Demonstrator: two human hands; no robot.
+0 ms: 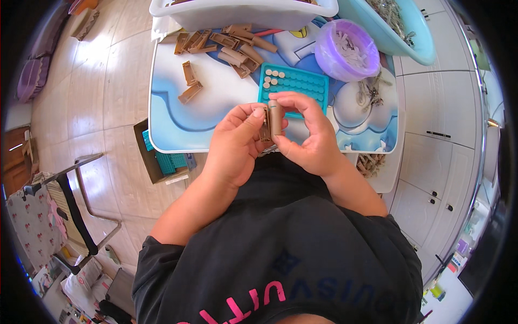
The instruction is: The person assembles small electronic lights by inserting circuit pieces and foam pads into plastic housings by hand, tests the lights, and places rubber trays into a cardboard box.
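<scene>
Close to the table's front edge, both hands work at chest height. My left hand (233,139) is closed on a brown plastic half-shell (265,131), its hollow side partly showing. My right hand (318,139) pinches a second brown half-shell (275,119) by its two ends, rounded side showing. The two halves stand upright side by side; whether they touch I cannot tell. Just beyond the fingers lies a teal dimpled tray (310,86), with several small round beige pieces (274,82) in its left part. Two loose brown half-shells (190,92) rest to the left.
A heap of brown shells (236,56) covers the table's far left. At the far right stand a lined purple basin (353,67) with pale strips and a light-blue basin (423,51). A white bin (237,16) lines the back. Below left is a carton (148,170) holding teal trays.
</scene>
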